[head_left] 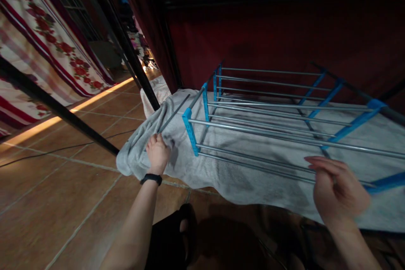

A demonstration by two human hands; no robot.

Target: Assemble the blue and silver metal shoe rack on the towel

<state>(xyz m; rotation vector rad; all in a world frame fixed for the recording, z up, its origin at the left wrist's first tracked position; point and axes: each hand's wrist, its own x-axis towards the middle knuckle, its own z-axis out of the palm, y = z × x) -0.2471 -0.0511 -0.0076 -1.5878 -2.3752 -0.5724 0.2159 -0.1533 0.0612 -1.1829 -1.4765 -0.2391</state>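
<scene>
A rack of grey metal tubes (253, 128) with blue plastic connectors (190, 131) rests on a grey blanket (221, 177). My left hand (157, 152), with a black band on its wrist, is closed round the near end of a loose metal tube (174, 112). This tube slants away over the blanket, left of the rack. My right hand (340, 190) is at the rack's front right, close to the lower front tubes. Its fingers are stretched to the left and somewhat bent, with nothing visible in them; the hand is slightly blurred.
Black metal posts (126, 46) stand on the left, before a floral curtain (60, 38). Dark red cloth (253, 38) hangs behind the rack. Brown floor tiles (79, 181) lie below, crossed by a dark cable (63, 149). My foot shows at the bottom.
</scene>
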